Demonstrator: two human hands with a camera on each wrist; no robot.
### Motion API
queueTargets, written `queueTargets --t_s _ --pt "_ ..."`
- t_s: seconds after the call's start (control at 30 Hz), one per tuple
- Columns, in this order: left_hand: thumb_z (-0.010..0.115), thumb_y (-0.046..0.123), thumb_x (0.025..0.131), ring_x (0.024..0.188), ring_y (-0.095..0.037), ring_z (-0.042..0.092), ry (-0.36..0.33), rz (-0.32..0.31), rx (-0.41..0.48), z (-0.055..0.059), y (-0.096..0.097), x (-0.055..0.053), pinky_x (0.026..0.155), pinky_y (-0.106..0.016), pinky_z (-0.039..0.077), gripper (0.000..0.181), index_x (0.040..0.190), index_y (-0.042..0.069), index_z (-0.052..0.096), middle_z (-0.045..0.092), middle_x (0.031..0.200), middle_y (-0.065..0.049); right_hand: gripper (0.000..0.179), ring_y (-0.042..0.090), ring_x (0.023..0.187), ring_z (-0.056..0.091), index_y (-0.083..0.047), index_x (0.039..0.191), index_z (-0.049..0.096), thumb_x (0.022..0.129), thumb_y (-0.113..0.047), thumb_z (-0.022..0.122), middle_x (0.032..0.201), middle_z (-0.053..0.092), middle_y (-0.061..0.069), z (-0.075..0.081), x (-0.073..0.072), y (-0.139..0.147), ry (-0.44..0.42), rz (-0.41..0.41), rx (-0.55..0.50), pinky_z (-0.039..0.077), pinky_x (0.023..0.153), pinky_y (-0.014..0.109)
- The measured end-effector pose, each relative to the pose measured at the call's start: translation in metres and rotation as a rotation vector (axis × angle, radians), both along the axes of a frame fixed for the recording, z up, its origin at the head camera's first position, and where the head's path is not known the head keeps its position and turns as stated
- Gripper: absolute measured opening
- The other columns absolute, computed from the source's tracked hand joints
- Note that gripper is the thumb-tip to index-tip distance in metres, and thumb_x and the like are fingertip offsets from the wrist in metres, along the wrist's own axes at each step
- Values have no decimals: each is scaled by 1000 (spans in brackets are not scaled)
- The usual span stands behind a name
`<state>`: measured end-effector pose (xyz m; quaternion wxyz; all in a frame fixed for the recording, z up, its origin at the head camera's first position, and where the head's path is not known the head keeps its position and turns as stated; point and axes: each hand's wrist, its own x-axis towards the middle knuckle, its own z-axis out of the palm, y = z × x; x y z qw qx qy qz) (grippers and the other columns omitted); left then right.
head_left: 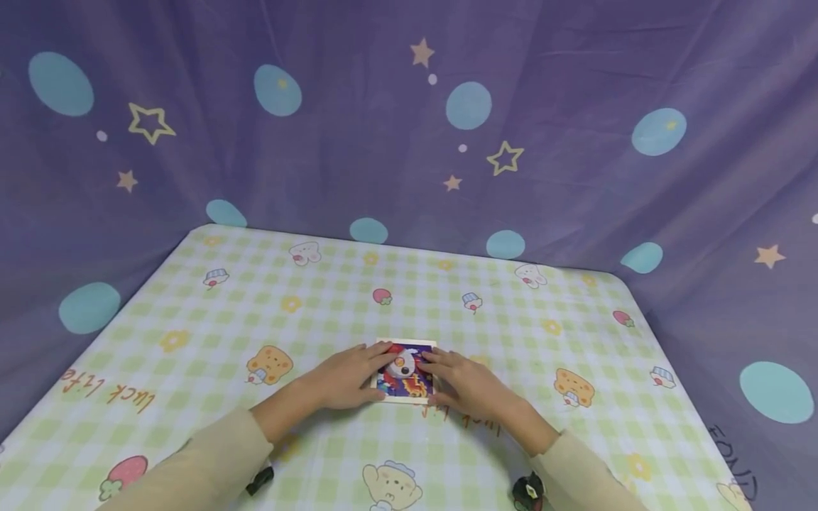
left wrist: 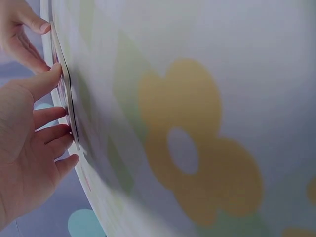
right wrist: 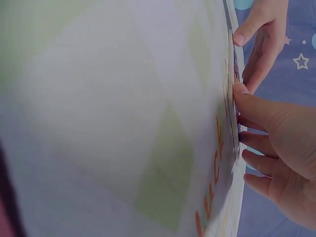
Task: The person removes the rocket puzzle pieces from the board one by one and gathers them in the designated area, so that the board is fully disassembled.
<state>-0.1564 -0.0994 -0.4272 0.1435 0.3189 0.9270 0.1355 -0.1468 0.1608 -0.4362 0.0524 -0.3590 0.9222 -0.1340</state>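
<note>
A small square picture board with a cream border lies on the checked tablecloth. Its picture shows a white and red figure against deep blue and orange. At the board's left side, my left hand has its fingertips on the upper left part and its thumb near the lower left corner. My right hand mirrors this on the right side. Seen edge-on in the left wrist view, the board is thin, and the fingers touching it are fairly straight. Whether any edge is raised, I cannot tell.
Green and white checks with printed bears, flowers and strawberries cover the table. A purple curtain with blue ovals and stars hangs behind and beside it. Small dark objects show near the sleeves, at the left and the right.
</note>
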Motion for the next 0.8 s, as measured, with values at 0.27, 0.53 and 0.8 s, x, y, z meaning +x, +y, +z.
queueTargets --t_s 0.27,0.53,0.8 --pt "62 42 90 142 -39 36 -26 10 5 1 1 2 118 -51 32 69 149 16 36 31 158 -10 58 32 139 44 -14 139 53 89 -42 65 148 48 8 -1 3 3 11 9 -21 43 110 46" --pt "62 44 90 142 -37 36 -18 -7 7 1 0 2 118 -51 31 70 150 18 35 30 159 -9 59 32 138 44 -14 138 53 89 -42 65 148 48 9 -1 3 3 23 16 -22 44 110 46" --pt "63 39 91 146 -30 31 11 -51 15 2 0 1 121 -48 26 67 147 11 39 32 157 -12 55 29 131 53 -11 132 59 85 -39 70 140 55 11 1 2 6 59 -1 -40 47 107 41"
